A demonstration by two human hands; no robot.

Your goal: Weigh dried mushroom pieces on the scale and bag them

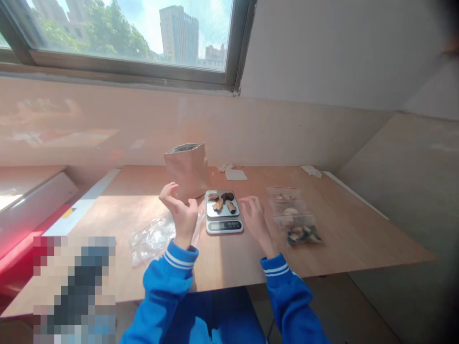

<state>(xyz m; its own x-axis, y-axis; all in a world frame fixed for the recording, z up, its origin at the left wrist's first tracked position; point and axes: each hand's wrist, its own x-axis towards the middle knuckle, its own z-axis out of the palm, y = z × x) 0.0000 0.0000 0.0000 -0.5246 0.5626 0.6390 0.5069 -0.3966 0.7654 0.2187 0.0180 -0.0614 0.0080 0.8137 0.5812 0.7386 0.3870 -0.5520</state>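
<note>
While left hand (180, 210) hovers empty, fingers curled loose, before pouch (187, 169), right hand (255, 217) rests spread, holding nothing, right of scale (223, 212); bags (294, 217) further right.

Between the left hand (181, 210) and the right hand (255, 217) sits the kitchen scale (223, 212), filling the gap. Just behind the left hand, the upright brown paper pouch (187, 169) blocks the way back. Crumpled clear plastic bags (154, 236) lie left of it; a row of zip bags (292, 215) lies right of the right hand. The counter (358, 229) is bare further right and along the near edge.
</note>
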